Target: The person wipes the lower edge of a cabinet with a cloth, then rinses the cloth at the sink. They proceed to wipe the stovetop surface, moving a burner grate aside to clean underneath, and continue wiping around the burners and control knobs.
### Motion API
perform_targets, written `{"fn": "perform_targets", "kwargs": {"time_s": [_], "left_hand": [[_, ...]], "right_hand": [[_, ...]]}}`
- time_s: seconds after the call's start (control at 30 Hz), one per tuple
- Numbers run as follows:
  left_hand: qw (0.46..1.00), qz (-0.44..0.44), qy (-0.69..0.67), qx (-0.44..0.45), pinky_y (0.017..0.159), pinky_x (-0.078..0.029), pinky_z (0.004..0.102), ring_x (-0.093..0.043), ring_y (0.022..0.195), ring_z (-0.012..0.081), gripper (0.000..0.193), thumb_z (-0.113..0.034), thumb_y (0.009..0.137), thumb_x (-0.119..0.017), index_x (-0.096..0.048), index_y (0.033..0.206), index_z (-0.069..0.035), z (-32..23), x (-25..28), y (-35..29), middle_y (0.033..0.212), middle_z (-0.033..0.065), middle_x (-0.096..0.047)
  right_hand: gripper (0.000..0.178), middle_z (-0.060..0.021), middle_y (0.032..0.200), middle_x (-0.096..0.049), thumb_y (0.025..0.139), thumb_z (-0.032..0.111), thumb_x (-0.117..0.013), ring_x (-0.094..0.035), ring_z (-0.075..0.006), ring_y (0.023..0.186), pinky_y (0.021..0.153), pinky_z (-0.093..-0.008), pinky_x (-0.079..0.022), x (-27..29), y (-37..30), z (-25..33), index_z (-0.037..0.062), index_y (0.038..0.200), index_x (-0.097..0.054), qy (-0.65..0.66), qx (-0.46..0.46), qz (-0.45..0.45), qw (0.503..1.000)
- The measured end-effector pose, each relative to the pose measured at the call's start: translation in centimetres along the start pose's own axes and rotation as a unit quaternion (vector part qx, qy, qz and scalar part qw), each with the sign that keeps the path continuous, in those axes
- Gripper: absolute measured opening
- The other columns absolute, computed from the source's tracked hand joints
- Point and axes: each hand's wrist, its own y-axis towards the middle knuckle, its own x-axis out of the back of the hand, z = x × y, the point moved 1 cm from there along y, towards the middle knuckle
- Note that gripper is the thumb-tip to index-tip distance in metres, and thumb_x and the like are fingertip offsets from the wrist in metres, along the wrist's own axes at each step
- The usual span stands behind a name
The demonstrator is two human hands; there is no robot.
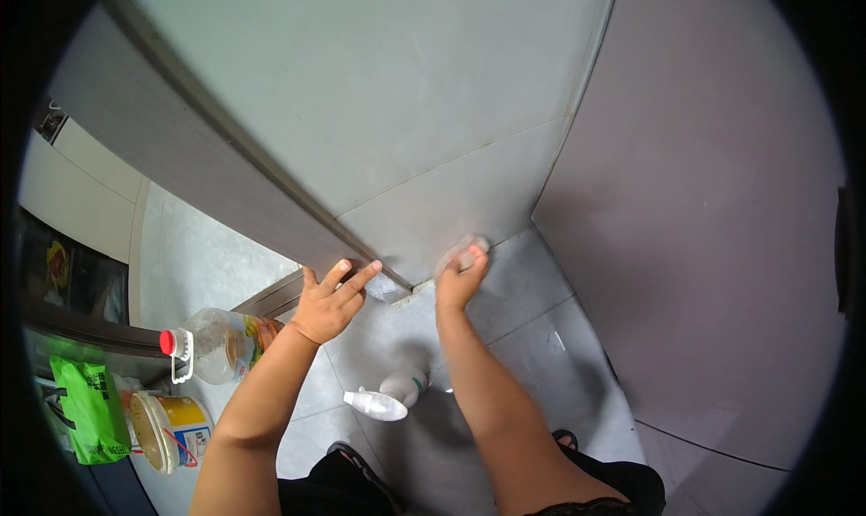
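My right hand point(460, 286) presses a pale wiping cloth point(462, 249), blurred by motion, against the foot of the light tiled wall point(424, 191), just above the floor. Whether it is a cloth or a soft pad is hard to make out. With fingers spread, my left hand point(332, 307) rests its fingertips on the lower end of the grey-brown door frame point(262, 187); nothing is in it. Between my forearms, a white spray bottle point(403, 388) stands on the grey floor tiles, its nozzle pointing left.
At the left are a big clear plastic jug point(215, 345) with a red cap, a yellow-and-white bucket point(155, 433) and a bright green bag point(90, 412). A pinkish-grey panel point(713, 209) closes off the right side. My sandalled feet show at the bottom.
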Motion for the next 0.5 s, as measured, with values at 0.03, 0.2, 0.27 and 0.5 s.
{"fn": "perform_targets", "kwargs": {"time_s": [0.03, 0.2, 0.27, 0.5], "left_hand": [[1.0, -0.001, -0.008, 0.0, 0.093, -0.03, 0.0653, -0.028, 0.14, 0.0258, 0.018, -0.015, 0.08, -0.064, -0.051, 0.068, -0.014, 0.0, -0.3, 0.3, 0.14, -0.0081, -0.053], [1.0, 0.01, -0.006, -0.007, 0.084, -0.036, 0.0609, -0.028, 0.14, 0.0251, 0.022, -0.016, 0.08, -0.065, -0.048, 0.066, -0.014, 0.0, 0.0, 0.6, 0.141, -0.0082, -0.051], [1.0, 0.02, -0.013, -0.01, 0.076, -0.039, 0.0582, -0.029, 0.139, 0.0244, 0.022, -0.016, 0.078, -0.065, -0.047, 0.065, -0.014, 0.2, 0.6, 0.6, 0.142, -0.0084, -0.05], [1.0, 0.019, -0.016, -0.006, 0.076, -0.04, 0.0591, -0.032, 0.134, 0.0241, 0.018, -0.017, 0.077, -0.063, -0.049, 0.065, -0.014, 0.1, 0.7, 0.9, 0.142, -0.0084, -0.05]], "right_hand": [[0.039, -0.0151, 0.121, -0.051, 0.08, -0.006, -0.055, -0.052, -0.0255, 0.114, 0.094, -0.0374, -0.046, -0.6, -0.8, -1.4, 0.0024, 0.117, -0.048, 0.021, -0.077, 0.037, 0.996], [0.046, -0.0139, 0.115, -0.052, 0.077, -0.011, -0.054, -0.058, -0.0255, 0.098, 0.067, -0.0372, -0.055, -1.3, -2.6, -1.2, 0.0063, 0.118, -0.041, 0.184, -0.396, 0.161, 0.885], [0.044, -0.0135, 0.113, -0.053, 0.079, -0.01, -0.054, -0.059, -0.0245, 0.091, 0.057, -0.0351, -0.053, -0.8, -2.1, 2.4, 0.0068, 0.117, -0.042, 0.236, -0.372, 0.103, 0.892], [0.05, -0.0094, 0.117, -0.053, 0.083, -0.002, -0.051, -0.056, -0.0175, 0.094, 0.07, -0.0299, -0.049, 4.7, 0.8, 17.2, 0.008, 0.131, -0.044, 0.321, -0.17, 0.049, 0.93]]}}
